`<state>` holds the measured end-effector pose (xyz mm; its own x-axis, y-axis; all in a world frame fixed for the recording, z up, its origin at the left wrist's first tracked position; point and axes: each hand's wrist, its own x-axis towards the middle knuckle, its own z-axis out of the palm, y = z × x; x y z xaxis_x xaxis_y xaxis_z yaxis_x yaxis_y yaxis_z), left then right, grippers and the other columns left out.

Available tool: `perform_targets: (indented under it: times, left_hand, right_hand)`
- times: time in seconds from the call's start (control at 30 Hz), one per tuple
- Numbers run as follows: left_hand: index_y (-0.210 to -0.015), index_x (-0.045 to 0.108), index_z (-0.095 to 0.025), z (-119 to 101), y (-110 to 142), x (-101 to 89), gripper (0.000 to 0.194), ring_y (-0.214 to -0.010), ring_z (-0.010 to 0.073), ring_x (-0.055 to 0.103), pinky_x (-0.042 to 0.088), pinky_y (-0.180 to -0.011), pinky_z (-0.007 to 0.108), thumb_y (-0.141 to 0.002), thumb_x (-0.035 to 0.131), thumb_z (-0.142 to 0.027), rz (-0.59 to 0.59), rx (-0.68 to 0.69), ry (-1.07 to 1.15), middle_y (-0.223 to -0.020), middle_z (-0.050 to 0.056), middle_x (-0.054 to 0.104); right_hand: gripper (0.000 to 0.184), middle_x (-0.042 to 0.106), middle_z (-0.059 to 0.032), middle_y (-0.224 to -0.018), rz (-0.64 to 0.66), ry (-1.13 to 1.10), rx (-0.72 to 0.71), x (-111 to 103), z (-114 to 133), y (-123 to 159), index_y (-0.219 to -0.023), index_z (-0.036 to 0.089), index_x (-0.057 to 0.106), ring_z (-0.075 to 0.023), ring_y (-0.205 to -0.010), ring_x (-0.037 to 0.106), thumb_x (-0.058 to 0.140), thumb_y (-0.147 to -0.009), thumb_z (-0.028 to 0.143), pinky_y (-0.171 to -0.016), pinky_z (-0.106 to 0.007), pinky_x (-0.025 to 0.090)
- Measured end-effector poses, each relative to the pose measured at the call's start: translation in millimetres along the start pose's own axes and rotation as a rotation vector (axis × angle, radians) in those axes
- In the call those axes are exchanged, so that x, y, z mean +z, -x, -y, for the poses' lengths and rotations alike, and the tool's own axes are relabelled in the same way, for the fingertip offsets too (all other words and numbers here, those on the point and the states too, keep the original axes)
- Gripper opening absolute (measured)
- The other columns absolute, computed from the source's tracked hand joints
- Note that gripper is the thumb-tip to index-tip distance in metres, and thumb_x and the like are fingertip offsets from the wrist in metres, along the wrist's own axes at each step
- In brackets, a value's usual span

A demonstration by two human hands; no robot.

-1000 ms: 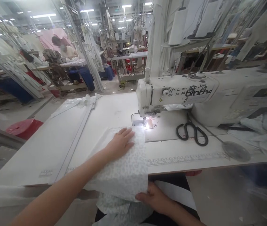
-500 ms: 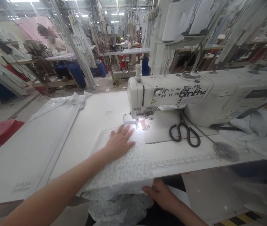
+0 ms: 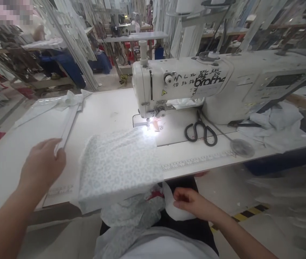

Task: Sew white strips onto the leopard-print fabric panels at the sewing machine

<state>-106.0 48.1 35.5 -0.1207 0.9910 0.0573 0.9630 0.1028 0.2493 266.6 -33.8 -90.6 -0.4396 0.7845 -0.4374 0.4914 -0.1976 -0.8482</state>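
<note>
A pale grey leopard-print fabric (image 3: 120, 162) lies over the table's front edge, its far corner under the lit needle area of the white sewing machine (image 3: 180, 84). Left of the fabric, my left hand (image 3: 43, 160) has its thumb and fingers closed about the edge of a long white strip (image 3: 68, 127). Below the table edge, my right hand (image 3: 189, 201) is curled, thumb and forefinger together at a plain white cloth piece (image 3: 178, 212) over my lap. More of the printed fabric hangs bunched beneath the table.
Black-handled scissors (image 3: 201, 133) lie right of the needle, near a round, dark-grey disc (image 3: 241, 147) on a rod. A ruler scale (image 3: 196, 160) runs along the front edge. Crumpled white cloth (image 3: 274, 124) is at the right. A co-worker sits at the far left.
My left hand has left the printed fabric and moved left to the white strip. My right hand has let go of the fabric's near corner and moved to the white cloth. The view has tilted downward.
</note>
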Motion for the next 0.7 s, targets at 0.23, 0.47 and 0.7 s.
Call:
perform_targets:
  times: [0.23,0.47,0.7]
  left_hand:
    - [-0.117,0.060,-0.019,-107.7,105.4,59.4,0.077,-0.111,0.0307,0.053,0.040,-0.093,0.043,-0.074,0.033,-0.077,1.271,0.222,1.535,-0.120,0.011,0.058]
    - [-0.111,0.057,-0.018,-121.8,59.1,56.2,0.031,-0.089,0.0186,0.063,0.051,-0.075,0.027,-0.082,0.057,-0.029,0.502,-0.330,1.824,-0.097,0.007,0.066]
    - [-0.103,0.059,-0.014,-139.2,73.0,60.9,0.029,-0.074,0.0202,0.065,0.053,-0.068,0.034,-0.082,0.059,-0.033,0.796,-0.246,1.687,-0.086,0.010,0.067]
  right_hand:
    - [0.021,0.047,0.0003,-0.077,0.013,-0.517,-0.577,12.5,96.5,31.6,-0.076,0.020,0.042,-0.0131,-0.070,0.044,0.056,-0.085,0.034,-0.063,-0.025,0.038]
    - [0.013,0.048,0.0045,-0.064,-0.072,-0.079,-0.321,54.1,47.1,19.6,-0.071,0.019,0.045,-0.0104,-0.057,0.042,0.047,-0.084,0.018,-0.054,-0.022,0.032]
    - [0.035,0.059,-0.0022,-0.093,-0.150,-0.328,-0.343,58.3,44.0,3.7,-0.113,0.021,0.047,-0.0171,-0.081,0.054,0.056,-0.079,0.022,-0.066,-0.025,0.042]
